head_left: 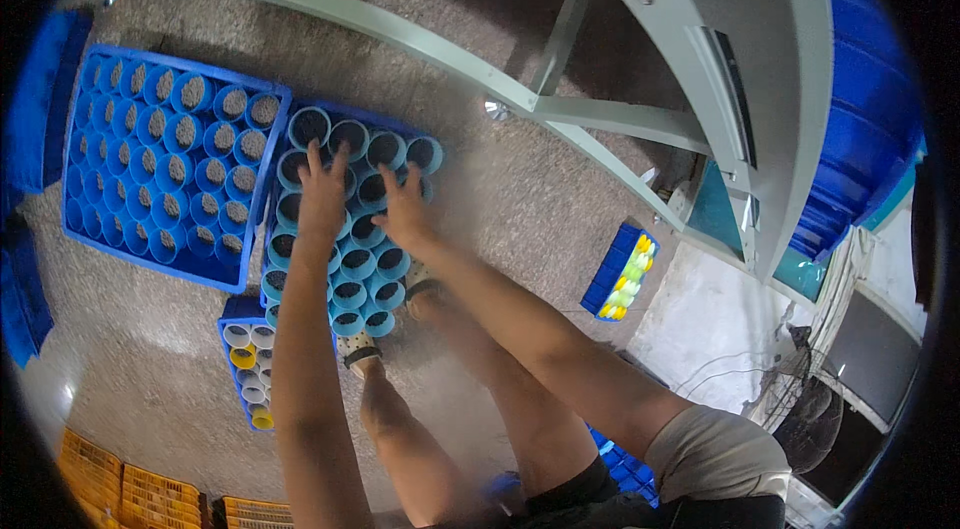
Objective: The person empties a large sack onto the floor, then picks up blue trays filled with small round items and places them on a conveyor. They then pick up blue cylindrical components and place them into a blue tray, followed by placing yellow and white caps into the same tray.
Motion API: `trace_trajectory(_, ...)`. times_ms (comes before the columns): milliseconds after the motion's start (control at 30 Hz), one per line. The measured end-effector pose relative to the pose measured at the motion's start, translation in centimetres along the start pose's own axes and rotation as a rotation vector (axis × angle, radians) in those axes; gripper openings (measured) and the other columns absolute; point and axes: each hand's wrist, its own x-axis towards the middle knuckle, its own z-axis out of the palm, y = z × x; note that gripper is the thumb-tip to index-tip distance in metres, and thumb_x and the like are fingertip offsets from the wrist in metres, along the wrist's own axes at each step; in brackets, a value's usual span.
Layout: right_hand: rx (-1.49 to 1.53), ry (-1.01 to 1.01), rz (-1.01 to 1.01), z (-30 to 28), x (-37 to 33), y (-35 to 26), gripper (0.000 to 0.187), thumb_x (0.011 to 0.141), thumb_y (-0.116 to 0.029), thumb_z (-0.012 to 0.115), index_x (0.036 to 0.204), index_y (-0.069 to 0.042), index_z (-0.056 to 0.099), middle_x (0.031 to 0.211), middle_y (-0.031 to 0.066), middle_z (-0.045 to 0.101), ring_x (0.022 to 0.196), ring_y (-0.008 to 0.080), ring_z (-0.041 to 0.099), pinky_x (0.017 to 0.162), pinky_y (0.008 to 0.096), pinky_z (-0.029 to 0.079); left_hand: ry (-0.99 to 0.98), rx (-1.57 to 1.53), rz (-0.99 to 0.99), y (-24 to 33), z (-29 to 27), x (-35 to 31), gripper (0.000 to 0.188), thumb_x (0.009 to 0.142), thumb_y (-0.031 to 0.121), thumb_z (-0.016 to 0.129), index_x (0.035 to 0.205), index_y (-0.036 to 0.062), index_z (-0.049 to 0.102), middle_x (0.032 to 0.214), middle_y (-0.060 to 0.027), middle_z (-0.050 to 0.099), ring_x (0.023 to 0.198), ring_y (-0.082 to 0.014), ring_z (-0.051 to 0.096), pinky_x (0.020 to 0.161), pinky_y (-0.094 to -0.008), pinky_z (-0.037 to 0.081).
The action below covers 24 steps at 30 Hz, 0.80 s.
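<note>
Below me, rows of light-blue cups [348, 295] with dark contents stand packed together in a blue crate [350, 109]. Over the left part of these cups is my left hand [321, 201], its fingers stretched forward and apart. My right hand [406, 219] reaches over the right part with fingers spread. Both hands are at or just above the cup rims; I cannot tell how firmly they touch. No cup is seen lifted in either hand. My left forearm hides some of the nearer cups.
Left of the cups, a larger blue crate [170, 264] holds blue cups of grey granules. Nearer stands a small crate of white and yellow cups [243, 358]. A blue box of yellow and green items [612, 279] lies right. A pale metal frame [400, 32] crosses beyond; orange crates [160, 499] sit lower left.
</note>
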Motion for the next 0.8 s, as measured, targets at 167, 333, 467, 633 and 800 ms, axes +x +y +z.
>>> trace_trajectory(167,0.172,0.145,-0.058,-2.5,-3.5,0.5,0.075,0.084,-0.006,0.071,0.147,-0.010,0.030,0.150,0.0290,0.020,0.125,0.0480,0.045,0.097,0.0477,0.051,0.305,-0.019,0.001,1.1,-0.6,-4.4,0.073,0.080,-0.012,0.055,0.146,0.0167,0.039,0.155,-0.0247,0.021,0.124,-0.0502,0.043,0.094,-0.0499,0.052)
trace_trajectory(333,0.269,0.164,-0.121,-12.2,-17.0,5.5,0.054,0.089,-0.010,0.067,0.138,-0.007,0.044,0.132,0.0238,0.048,0.117,0.0376,0.055,0.097,0.0448,0.049,0.049,-0.193,-0.006,3.8,-3.1,-15.6,0.046,0.080,0.005,0.062,0.125,-0.0006,0.052,0.110,-0.0275,0.062,0.096,-0.0463,0.060,0.082,-0.0528,0.050)
trace_trajectory(467,0.849,0.524,0.233,-25.5,-29.8,11.4,0.031,0.090,-0.009,0.063,0.120,-0.002,0.058,0.119,0.0137,0.061,0.113,0.0226,0.059,0.095,0.0393,0.049,-0.397,-0.097,-0.006,8.9,-4.3,-26.2,0.046,0.081,0.025,0.067,0.118,-0.0012,0.058,0.105,-0.0248,0.067,0.098,-0.0458,0.063,0.082,-0.0496,0.052)
trace_trajectory(633,1.734,0.934,0.167,-45.2,-36.1,17.0,0.033,0.092,-0.018,0.063,0.119,-0.002,0.053,0.114,0.0130,0.061,0.104,0.0231,0.059,0.098,0.0390,0.048,-0.426,-0.215,-0.045,15.0,-6.9,-35.2,0.035,0.081,0.029,0.065,0.109,0.0086,0.068,0.100,-0.0232,0.069,0.096,-0.0428,0.065,0.084,-0.0494,0.052)
trace_trajectory(800,2.298,0.929,0.279,-57.6,-35.5,16.0,0.060,0.094,-0.032,0.058,0.140,-0.001,0.036,0.140,0.0199,0.039,0.129,0.0316,0.042,0.114,0.0501,0.032,-0.364,-0.194,0.059,22.0,-10.8,-35.9,0.029,0.081,0.028,0.064,0.101,0.0072,0.070,0.094,-0.0235,0.069,0.095,-0.0404,0.066,0.081,-0.0479,0.053)
